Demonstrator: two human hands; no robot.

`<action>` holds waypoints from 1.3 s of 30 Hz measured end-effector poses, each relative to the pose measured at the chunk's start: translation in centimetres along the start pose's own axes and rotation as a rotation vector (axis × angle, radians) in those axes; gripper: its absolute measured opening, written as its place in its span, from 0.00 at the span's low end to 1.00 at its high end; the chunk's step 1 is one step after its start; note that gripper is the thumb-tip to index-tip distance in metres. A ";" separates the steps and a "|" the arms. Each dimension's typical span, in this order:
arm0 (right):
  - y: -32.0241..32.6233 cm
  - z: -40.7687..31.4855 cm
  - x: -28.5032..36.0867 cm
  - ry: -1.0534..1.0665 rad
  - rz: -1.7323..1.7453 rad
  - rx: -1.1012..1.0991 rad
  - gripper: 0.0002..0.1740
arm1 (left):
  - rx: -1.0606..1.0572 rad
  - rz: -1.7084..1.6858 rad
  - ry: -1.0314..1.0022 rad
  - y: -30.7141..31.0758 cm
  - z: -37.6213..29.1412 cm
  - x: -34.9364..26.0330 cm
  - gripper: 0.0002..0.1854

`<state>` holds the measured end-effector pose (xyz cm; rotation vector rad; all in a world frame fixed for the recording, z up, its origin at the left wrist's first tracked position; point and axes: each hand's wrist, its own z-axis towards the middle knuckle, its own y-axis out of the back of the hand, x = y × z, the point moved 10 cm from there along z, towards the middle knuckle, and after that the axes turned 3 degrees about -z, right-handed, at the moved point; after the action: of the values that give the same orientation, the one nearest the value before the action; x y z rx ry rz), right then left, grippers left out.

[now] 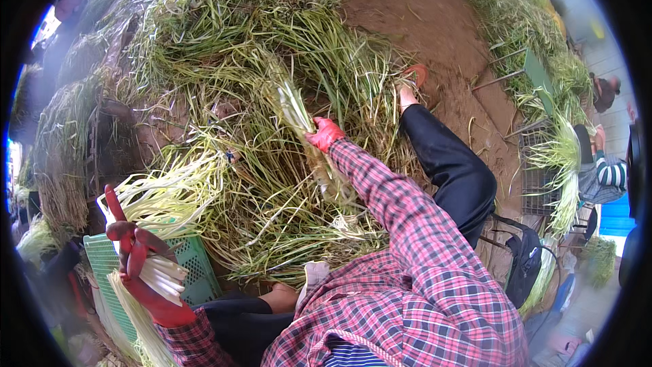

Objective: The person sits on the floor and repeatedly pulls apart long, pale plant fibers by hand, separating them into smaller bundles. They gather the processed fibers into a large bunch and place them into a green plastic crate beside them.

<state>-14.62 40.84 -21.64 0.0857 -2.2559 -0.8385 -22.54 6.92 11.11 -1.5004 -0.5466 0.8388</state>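
My left hand [135,260], in a dark red glove, is closed around a bundle of pale stalks. The bundle's even white ends [163,278] stick out below the fingers, and its yellow-green leaves [173,196] spread out beyond them. Farther forward, my right hand [326,135], in a red glove, grips a bunch of leafy allium-like stalks [293,104]. White stems show just past the fingers, and brownish, root-like ends [326,178] hang on the near side. Beneath my left hand stands a green plastic crate [201,270].
A heap of loose green stalks [244,35] spreads before me over the brown dirt floor [407,10]. More pale stalks [125,295] lie along the crate. On the right are a wire crate [537,183], a green panel [539,79], a black bag [524,260] and a seated person [606,173].
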 end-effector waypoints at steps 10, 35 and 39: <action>19.1 -6.4 -9.1 -0.115 -0.033 -0.779 0.25 | 0.073 -0.018 0.018 -0.7 -0.7 0.5 0.52; 9.0 -19.5 11.3 0.514 0.814 -0.092 0.20 | 0.241 0.219 0.029 -2.2 -1.6 -0.1 0.49; 1.5 -20.1 7.4 0.259 0.592 0.102 0.25 | -0.066 0.391 -0.179 1.4 -3.2 -0.7 0.32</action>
<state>-6.76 28.93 -5.55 -0.3880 -1.9187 -0.3687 -20.68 4.14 9.72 -1.6285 -0.4186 1.2774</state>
